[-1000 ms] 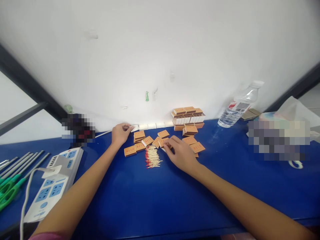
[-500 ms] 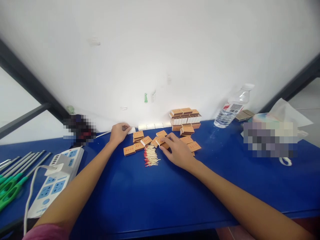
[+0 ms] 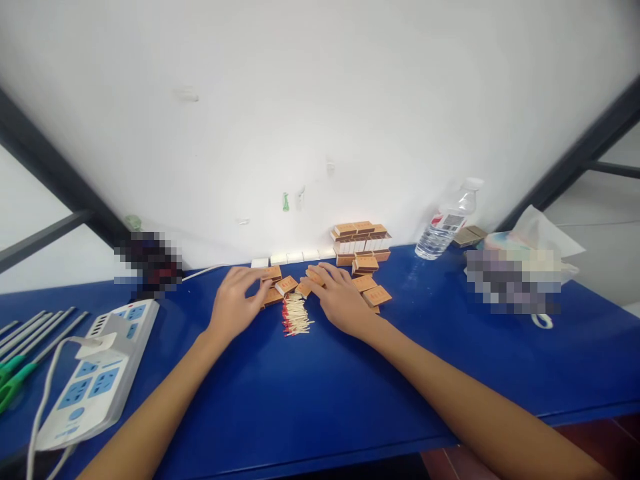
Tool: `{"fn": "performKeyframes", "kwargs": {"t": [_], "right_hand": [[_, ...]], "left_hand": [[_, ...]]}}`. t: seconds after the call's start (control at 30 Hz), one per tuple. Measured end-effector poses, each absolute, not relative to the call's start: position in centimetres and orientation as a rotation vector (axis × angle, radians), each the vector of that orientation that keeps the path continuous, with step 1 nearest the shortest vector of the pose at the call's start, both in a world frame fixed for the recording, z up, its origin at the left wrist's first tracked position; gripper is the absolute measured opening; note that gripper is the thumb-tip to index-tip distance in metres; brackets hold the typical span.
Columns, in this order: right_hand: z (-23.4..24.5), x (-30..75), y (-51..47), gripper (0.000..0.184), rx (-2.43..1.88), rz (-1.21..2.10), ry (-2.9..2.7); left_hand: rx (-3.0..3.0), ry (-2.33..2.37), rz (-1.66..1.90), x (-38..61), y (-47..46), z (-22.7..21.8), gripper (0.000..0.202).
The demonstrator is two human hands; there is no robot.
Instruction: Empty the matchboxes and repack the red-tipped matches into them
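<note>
Orange matchboxes (image 3: 286,287), red-lettered; they're under your right hand (image 3: 343,300), at your left hand's (image 3: 236,303) fingertips. Whether either grips, can't tell.

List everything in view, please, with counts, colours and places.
matches: one pile, pale and red, centre
loose matchboxes: several, orange, near matches
stacked matchboxes: many, orange and white, by wall
blocks: about five, white, along wall
bottle: one, clear, right
blurred bundle: one, multicoloured, right
flat items: some, brown, behind bottle
power strip: one, white, left
cables: several, white, left
tools: several, green handles, left
blurred object: one, dark, left
frame bars: several, dark, sides
table: one, blue, below
wall: one, white, rear
left hand: one, bare, at matchboxes
right hand: one, bare, at matchboxes
</note>
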State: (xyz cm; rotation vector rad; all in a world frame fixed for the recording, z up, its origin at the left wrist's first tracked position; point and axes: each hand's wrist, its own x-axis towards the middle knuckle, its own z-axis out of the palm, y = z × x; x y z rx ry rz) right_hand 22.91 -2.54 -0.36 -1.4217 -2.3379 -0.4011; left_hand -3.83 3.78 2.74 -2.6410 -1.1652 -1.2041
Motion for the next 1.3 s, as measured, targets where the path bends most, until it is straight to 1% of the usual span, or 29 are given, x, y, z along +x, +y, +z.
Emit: {"fn": "performKeyframes", "kwargs": {"t": [0.1, 0.2, 0.33, 0.4, 0.57, 0.7, 0.9, 1.07, 1.17, 1.3], "right_hand": [[-0.9, 22.8, -1.9, 0.056, -1.436, -0.442, -2.398], [-1.1, 22.8, -1.5, 0.051, -1.462, -0.415, -2.415], [-1.0, 22.9, -1.5, 0.045, -1.473, -0.408, -2.421], [-1.0, 22.9, -1.6, 0.046, -1.482, -0.413, -2.425], [-1.0, 22.9, -1.6, 0.058, -1.509, -0.391, -2.478], [-1.0, 23.0, -1.5, 0.054, -1.528, -0.386, -2.500], [-1.5, 23.4, -1.1, 0.051, -1.522, -0.382, -2.524], [-2.0, 23.5, -0.9, 0.045, -1.505, -0.388, -2.479], [-2.2, 23.4, -0.9, 0.044, -1.473, -0.368, -2.445], [-2.2, 23.2, -1.2, 0.045, -1.438, -0.334, -2.434]], "left_hand": [[-2.764, -0.944, -1.003, -3.5, 2.4, 2.2, 0.025], [-2.815, -0.863, -0.887, -3.5, 2.6, 1.6, 0.034], [-2.807, -0.867, -0.832, -3.8, 3.2, 0.9, 0.034], [-2.785, -0.886, -0.820, -4.0, 3.3, 0.7, 0.033], [-2.747, -0.916, -0.811, -4.0, 3.4, 0.5, 0.033], [-2.766, -0.909, -0.771, -3.7, 3.0, 0.7, 0.038], [-2.760, -0.931, -0.755, -3.6, 2.9, 0.6, 0.039], [-2.726, -0.971, -0.755, -3.8, 3.0, 0.4, 0.038], [-2.701, -1.004, -0.762, -3.9, 2.9, 0.7, 0.035], [-2.732, -0.973, -0.774, -4.1, 2.9, 0.8, 0.039]]}}
